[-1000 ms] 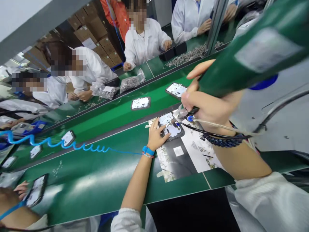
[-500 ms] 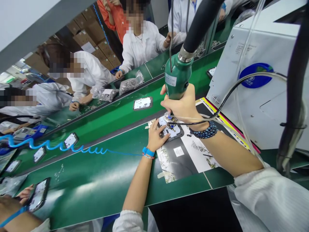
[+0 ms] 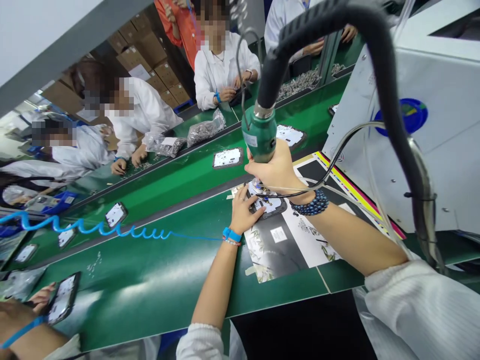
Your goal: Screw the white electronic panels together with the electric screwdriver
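Note:
My right hand [image 3: 275, 167] is wrapped round the green body of a powered screwdriver [image 3: 258, 135], held upright. Its lower end, with small fittings and thin tubes, is over a flat electronic device [image 3: 270, 206] with a white inner plate and a dark frame. My left hand [image 3: 243, 210] lies at the device's left side, fingers spread and thumb touching the plate. Beneath the device is a printed sheet [image 3: 272, 260] taped to the green bench. The screwdriver's tip is partly hidden by my hand and the fittings.
A green conveyor belt [image 3: 161, 182] carries similar devices [image 3: 227, 157]. Bags of small metal parts [image 3: 205, 132] lie beyond it, near co-workers in white coats. A white machine [image 3: 390, 185] stands at right. A coiled blue cord [image 3: 93, 226] runs to my left wristband.
The screwdriver and my right hand have shifted slightly left and down, and its black hose now bends into an arch. Another device has come into view on the belt behind the screwdriver.

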### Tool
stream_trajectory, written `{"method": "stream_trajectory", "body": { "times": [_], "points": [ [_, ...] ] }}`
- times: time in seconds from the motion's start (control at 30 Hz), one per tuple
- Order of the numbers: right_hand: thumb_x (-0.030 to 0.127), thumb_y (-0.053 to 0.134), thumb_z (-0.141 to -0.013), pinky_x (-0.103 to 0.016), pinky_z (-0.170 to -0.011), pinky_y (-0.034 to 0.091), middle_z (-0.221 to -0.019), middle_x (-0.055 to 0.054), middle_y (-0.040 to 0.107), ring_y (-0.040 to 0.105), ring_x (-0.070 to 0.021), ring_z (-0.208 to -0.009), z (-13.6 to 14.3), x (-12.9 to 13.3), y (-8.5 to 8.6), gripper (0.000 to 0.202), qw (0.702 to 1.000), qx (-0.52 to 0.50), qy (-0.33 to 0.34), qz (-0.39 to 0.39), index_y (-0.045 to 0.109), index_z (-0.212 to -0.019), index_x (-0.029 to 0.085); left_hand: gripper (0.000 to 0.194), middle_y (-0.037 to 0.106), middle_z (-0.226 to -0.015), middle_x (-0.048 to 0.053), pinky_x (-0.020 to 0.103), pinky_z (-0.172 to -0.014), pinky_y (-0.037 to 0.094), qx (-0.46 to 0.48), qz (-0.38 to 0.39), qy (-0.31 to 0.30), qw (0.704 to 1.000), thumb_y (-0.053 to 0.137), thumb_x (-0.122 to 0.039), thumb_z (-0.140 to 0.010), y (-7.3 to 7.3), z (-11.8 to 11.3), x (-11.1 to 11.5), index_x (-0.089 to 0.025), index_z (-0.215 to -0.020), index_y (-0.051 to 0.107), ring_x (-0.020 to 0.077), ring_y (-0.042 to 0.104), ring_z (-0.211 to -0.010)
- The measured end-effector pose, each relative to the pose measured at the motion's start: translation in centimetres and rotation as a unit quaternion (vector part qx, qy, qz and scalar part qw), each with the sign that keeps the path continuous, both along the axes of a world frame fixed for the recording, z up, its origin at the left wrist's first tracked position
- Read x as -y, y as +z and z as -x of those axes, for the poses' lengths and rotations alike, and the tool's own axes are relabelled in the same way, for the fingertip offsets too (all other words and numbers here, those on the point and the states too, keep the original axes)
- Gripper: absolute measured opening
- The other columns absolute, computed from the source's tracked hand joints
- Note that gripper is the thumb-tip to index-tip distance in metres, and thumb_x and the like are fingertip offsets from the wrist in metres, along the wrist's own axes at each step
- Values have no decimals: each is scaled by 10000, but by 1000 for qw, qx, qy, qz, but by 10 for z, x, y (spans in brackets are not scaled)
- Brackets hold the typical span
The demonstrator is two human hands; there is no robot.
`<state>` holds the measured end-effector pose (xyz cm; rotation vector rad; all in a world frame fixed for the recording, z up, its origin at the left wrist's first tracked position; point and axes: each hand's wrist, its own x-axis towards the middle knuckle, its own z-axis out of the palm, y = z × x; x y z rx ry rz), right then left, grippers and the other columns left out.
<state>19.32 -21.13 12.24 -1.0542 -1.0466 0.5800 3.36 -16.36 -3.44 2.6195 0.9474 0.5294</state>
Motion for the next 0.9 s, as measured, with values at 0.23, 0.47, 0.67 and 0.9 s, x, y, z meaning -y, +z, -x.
{"method": "stream_trajectory", "body": {
  "times": [0.23, 0.47, 0.67, 0.9],
  "points": [
    [69, 650, -621, -298, -509, 330, -550, 31, 458, 417, -96, -512, -10, 15, 15, 172, 997, -31, -28, -64, 532, -647, 190, 420, 469, -1505, 122, 528, -1169, 346, -7, 4, 1, 1000, 773, -450, -811, 2, 0, -1, -228, -1165, 736, 344, 370, -1427],
    [58, 707, -705, -373, -522, 378, -702, -1, 504, 482, -144, -530, -30, 80, 66, 220, 982, -18, -137, -128, 653, -812, 243, 476, 408, -1571, 92, 561, -1189, 299, -11, 26, 5, 1000, 759, -479, -819, 1, -4, 2, -289, -1252, 708, 357, 348, -1451],
    [35, 675, -651, -315, -420, 272, -477, 59, 463, 377, -107, -380, -13, 48, 41, 234, 996, -54, 53, -53, 592, -766, 220, 448, 410, -1569, 100, 555, -1188, 303, -8, 33, 6, 999, 728, -488, -840, 1, -5, 3, -264, -1229, 722, 366, 335, -1457],
    [70, 603, -586, -292, -445, 304, -432, 71, 469, 374, -94, -369, 4, 19, 18, 209, 996, -44, 77, 16, 572, -742, 205, 433, 429, -1557, 75, 530, -1188, 318, -1, 21, -9, 1000, 749, -406, -804, 0, -5, 1, -264, -1212, 722, 346, 347, -1451]
  ]
}}
